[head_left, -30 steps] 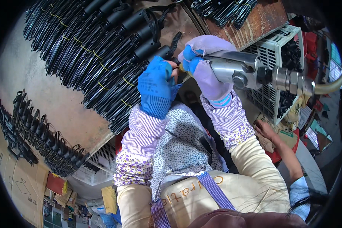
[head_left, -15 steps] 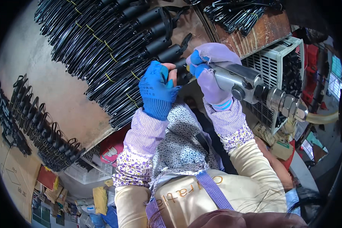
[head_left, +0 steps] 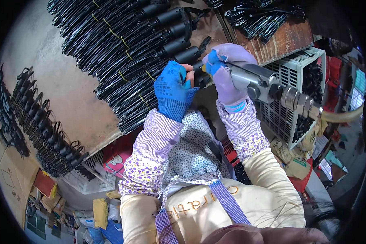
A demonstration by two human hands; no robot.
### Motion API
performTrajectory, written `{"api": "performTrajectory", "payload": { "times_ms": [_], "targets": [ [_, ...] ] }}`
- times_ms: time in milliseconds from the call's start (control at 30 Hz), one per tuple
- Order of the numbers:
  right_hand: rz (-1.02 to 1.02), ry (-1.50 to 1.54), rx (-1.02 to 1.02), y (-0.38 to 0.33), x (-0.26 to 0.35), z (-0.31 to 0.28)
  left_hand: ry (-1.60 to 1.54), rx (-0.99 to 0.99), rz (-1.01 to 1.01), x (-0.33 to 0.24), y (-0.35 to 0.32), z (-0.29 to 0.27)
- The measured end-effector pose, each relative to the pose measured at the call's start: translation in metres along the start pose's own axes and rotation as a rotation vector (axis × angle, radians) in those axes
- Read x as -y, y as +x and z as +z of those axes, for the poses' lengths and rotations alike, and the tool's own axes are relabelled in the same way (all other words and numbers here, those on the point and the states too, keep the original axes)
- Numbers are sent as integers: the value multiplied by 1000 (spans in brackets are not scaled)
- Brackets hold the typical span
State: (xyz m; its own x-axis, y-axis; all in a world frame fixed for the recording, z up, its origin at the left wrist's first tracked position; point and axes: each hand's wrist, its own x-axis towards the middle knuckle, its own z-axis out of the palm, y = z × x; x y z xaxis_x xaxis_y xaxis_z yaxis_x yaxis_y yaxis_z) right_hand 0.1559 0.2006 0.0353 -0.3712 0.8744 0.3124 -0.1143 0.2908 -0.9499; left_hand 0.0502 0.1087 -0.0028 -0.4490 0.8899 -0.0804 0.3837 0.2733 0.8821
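Observation:
My left hand (head_left: 173, 87), in a blue knit glove with bare fingertips showing, closes around the black handle (head_left: 199, 74) of an umbrella frame at the table's near right edge. Wrapped around a silver air-powered screwdriver (head_left: 248, 77) is my right hand (head_left: 227, 79), in a lilac glove with blue fingertip covers. The tool's front end points at the end of the black handle, close to my left fingers; whether they touch is hidden. Beside my left hand lies a row of black umbrella frames (head_left: 122, 53), with thin shiny ribs and thick handles with wrist straps, some tied with yellow bands.
An air hose (head_left: 341, 116) runs right from the tool. A white plastic crate (head_left: 290, 110) of black parts stands below a wooden surface (head_left: 288, 40) bearing more frames. Further black handles with loops (head_left: 49, 126) line the table's left edge. Cardboard (head_left: 12, 175) is at lower left.
The view has shifted slightly, so the table and frames appear farther right. Both hands keep their grips, the tool still at the handle's end.

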Motion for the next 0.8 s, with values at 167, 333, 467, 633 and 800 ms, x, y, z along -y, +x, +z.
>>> {"api": "performTrajectory", "payload": {
  "times_ms": [167,333,467,633,800],
  "targets": [
    [35,-2,23,0,1,-1,-39,17,-19,1,-2,-1],
    [32,-12,50,-3,-2,-2,-65,29,-16,5,-1,2],
    [35,-7,47,-2,-4,-3,-87,31,-11,7,-1,3],
    [18,-78,74,-1,-2,-1,-112,50,-25,5,-1,-4],
    [31,-175,125,-3,3,3,-87,82,3,2,-2,-12]
  ]
}}
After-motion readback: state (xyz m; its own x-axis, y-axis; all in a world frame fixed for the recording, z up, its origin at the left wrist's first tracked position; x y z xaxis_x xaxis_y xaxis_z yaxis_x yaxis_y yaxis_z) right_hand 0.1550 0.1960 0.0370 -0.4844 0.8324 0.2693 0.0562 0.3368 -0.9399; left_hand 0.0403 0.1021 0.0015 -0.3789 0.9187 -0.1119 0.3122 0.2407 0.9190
